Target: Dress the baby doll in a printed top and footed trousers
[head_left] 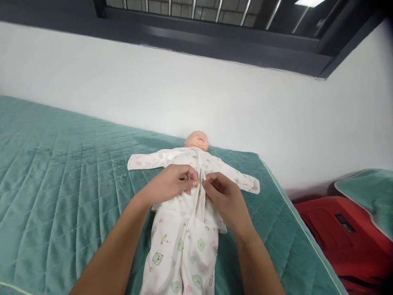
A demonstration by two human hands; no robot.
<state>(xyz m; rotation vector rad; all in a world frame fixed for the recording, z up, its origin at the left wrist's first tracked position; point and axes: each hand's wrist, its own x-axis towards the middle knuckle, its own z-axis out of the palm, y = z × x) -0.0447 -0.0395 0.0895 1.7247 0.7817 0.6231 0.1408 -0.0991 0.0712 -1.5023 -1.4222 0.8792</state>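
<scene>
A baby doll (196,140) lies on its back, head toward the wall, dressed in a white printed top (181,156) and white trousers (184,254) with green and pink figures. The top's sleeves stretch out to both sides. Its front opening is parted below the chest. My left hand (175,182) pinches the left edge of that opening between thumb and fingertips. Opposite it, very close, my right hand (225,196) pinches the right edge. Any fastener between the fingertips is too small to make out clearly.
Under the doll spreads a green quilted bed cover (76,184), its edge running down at the right. Beyond that edge stands a red case (344,237) with green cloth (368,196) over it. A white wall (123,90) and a dark barred window frame (215,37) rise behind.
</scene>
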